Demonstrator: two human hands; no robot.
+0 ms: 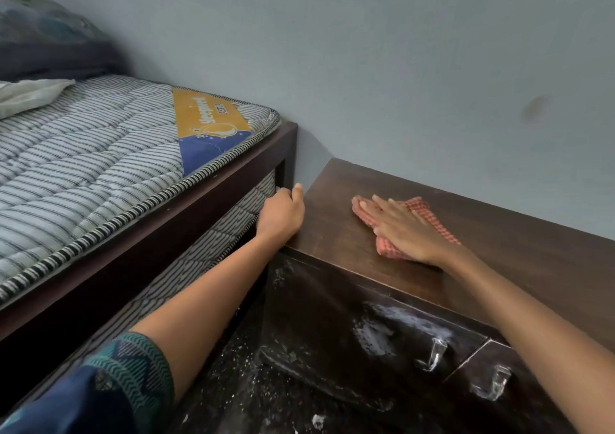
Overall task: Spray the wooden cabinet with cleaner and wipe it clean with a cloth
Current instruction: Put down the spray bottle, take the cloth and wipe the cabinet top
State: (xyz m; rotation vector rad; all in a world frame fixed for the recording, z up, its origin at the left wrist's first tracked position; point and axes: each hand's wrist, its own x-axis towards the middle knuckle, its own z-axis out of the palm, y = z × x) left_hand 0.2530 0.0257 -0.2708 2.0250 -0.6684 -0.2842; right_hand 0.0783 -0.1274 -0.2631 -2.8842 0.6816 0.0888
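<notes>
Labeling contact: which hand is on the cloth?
The right hand, lying flat on the cloth atop the cabinet. The left hand only grips the cabinet's edge beside the bed.

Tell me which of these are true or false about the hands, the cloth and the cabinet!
1. The right hand lies flat on the red checked cloth. True.
2. The cloth lies on the bed. False: it lies on top of the dark brown wooden cabinet.
3. The left hand holds a spray bottle. False: it grips the cabinet's edge.
4. White foamy smears sit on the cabinet's front. True.
</notes>
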